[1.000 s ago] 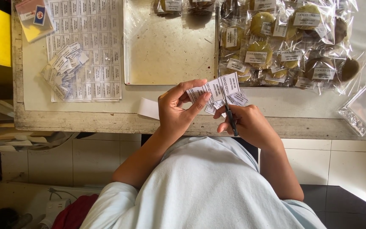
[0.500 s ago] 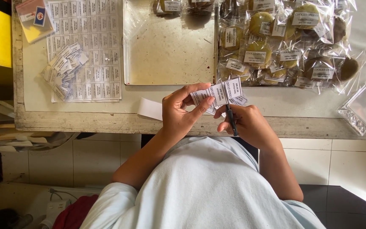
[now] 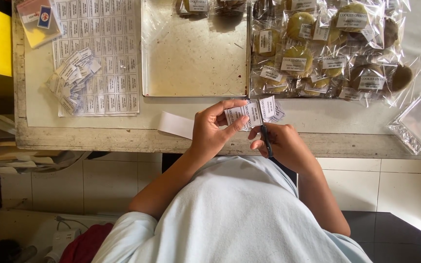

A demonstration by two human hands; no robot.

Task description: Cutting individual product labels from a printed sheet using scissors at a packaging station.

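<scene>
Label strip and scissors, held over the table edge.

We pinch the strip of printed labels (image 3: 252, 113) between thumb and fingers of our left hand (image 3: 213, 129); our right hand (image 3: 283, 143) is closed around dark scissors (image 3: 266, 140) just below the strip. Beyond them: the worn table (image 3: 123, 139), a loose white paper slip (image 3: 175, 124), a bare metal tray (image 3: 193, 53), bagged cookies (image 3: 325, 46) to the right, empty clear bags (image 3: 420, 122), an uncut label sheet (image 3: 98, 53) carrying a heap of cut labels (image 3: 71, 80).
</scene>
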